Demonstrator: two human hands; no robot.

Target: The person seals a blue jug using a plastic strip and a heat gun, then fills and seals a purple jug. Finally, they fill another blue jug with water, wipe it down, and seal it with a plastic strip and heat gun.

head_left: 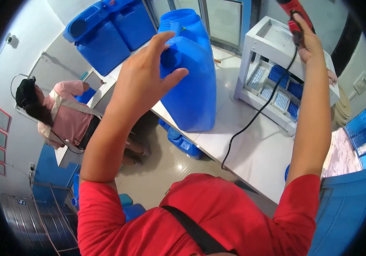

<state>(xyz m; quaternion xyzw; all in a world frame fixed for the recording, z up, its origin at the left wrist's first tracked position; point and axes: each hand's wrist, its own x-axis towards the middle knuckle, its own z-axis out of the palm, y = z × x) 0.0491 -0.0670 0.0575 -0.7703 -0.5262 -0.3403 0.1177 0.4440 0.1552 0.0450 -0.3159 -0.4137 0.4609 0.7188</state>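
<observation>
My left hand (142, 70) is raised in front of a large blue plastic jug (193, 91) standing on the white table. Its thumb and fingers are spread, and it overlaps the jug's spout in this view. In my right hand (310, 45) is a red and black corded tool shaped like a heat gun (294, 10), held up over the white rack at upper right. A black cord (255, 117) hangs from the tool's handle and runs down across the table. Behind the front jug stands another blue container (178, 17) with a wide round mouth.
The white table (251, 151) carries a white shelf rack (245, 64) holding blue and white baskets. More blue jugs (102, 47) stand at the back left, with others on the floor (183, 143). A person (70, 109) in pink works at a counter on the left.
</observation>
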